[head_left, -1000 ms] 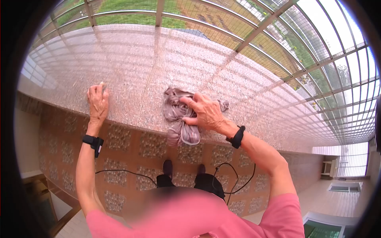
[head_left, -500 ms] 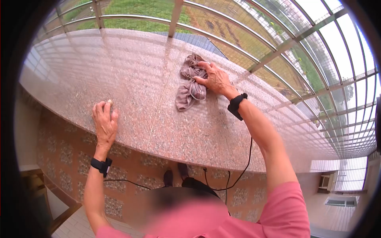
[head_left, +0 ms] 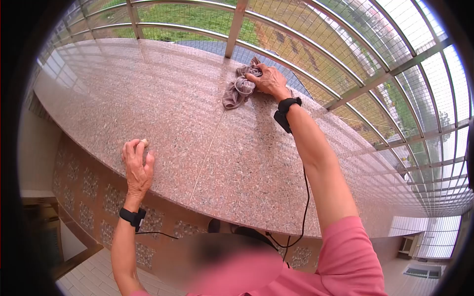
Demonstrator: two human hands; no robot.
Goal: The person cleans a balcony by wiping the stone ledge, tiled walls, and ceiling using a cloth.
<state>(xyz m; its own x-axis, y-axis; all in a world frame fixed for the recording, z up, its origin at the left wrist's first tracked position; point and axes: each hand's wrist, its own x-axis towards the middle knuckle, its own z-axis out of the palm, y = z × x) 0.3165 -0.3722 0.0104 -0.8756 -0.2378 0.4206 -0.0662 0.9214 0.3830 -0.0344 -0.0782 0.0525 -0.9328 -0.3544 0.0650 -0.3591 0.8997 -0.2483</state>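
A crumpled mauve-brown cloth (head_left: 238, 92) lies bunched on the speckled pink stone ledge (head_left: 173, 108), close to the railing side. My right hand (head_left: 271, 81) grips its right part, with fingers and thumb closed into the folds. Part of the cloth under the palm is hidden. Near the ledge's front edge, at the left, my left hand (head_left: 138, 166) rests with its fingers bent and the thumb apart. It holds nothing I can see. Something small and pale (head_left: 144, 142) shows at a fingertip, too small to name.
Metal railings (head_left: 237, 29) with mesh rise along the ledge's far side, with grass beyond. Each wrist wears a black band (head_left: 286, 112). A black cable (head_left: 307, 197) hangs by the right arm. Below is a patterned floor (head_left: 89, 182).
My right hand has pushed the cloth farther out toward the railing, and the cloth is bunched more tightly. My left hand stays on the ledge near the front edge. The view has shifted slightly.
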